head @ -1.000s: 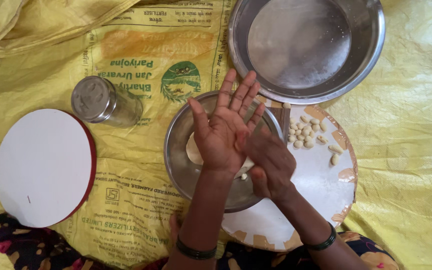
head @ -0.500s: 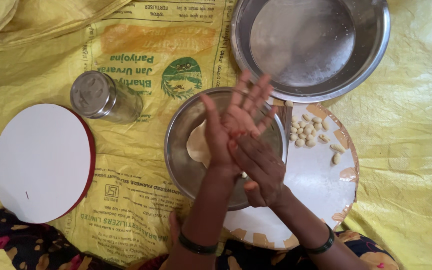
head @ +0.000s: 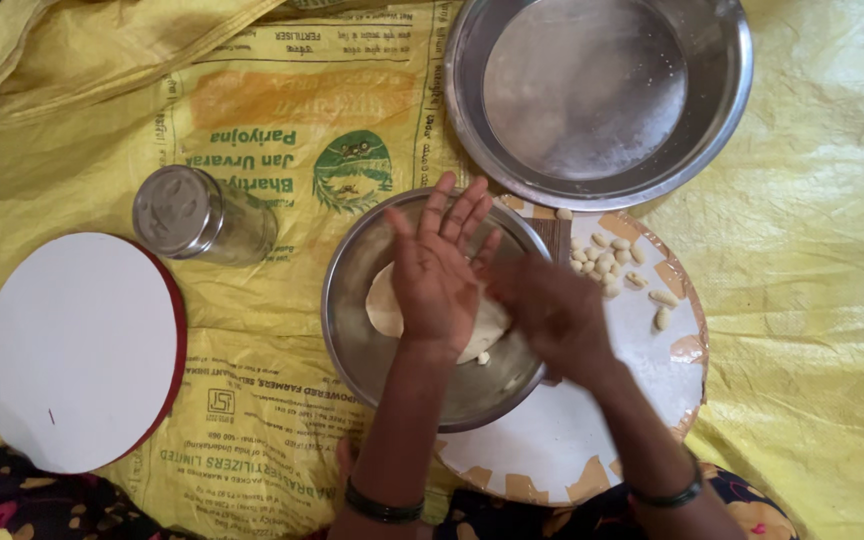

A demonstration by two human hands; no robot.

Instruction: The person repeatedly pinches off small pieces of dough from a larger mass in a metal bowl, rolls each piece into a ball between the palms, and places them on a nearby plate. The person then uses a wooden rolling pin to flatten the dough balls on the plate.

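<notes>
A printed sack [head: 252, 130] lies spread over a plastic sheet [head: 822, 300] on the floor. At the sack's near left edge lies a round board [head: 77, 350], with a lidded jar [head: 197, 215] on its side just behind it. Right of the jar sits a steel bowl [head: 352, 330] with flat dough [head: 384, 305] in it, resting partly on a round plate [head: 642, 370]. Small dough pieces [head: 612, 260] lie on the plate's far part. Behind the plate sits a large steel pan [head: 597, 95].
</notes>
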